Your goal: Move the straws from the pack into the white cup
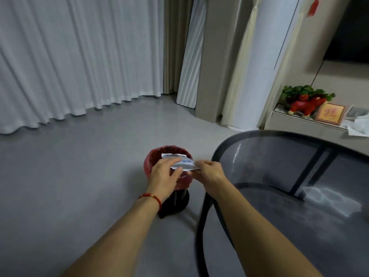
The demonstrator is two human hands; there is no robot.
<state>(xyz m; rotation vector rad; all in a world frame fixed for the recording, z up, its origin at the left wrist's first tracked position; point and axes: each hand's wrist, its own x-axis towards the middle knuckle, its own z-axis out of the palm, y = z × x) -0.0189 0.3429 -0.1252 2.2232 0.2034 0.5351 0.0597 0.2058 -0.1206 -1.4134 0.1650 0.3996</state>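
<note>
A flat, clear plastic pack [184, 164] with a blue label hangs over a black bin [169, 168] lined with a red bag. My right hand [209, 170] pinches the pack's right end. My left hand [165, 172] rests against its left side, fingers spread over the bin's mouth. Another white wrapper [169, 156] lies inside the bin. No straws and no white cup are in view.
A dark round glass table [299, 196] stands to the right, its rim close to my right forearm. Grey floor stretches left to white curtains [69, 66]. A low cabinet [299, 122] with a red figurine and a plant sits at the back right.
</note>
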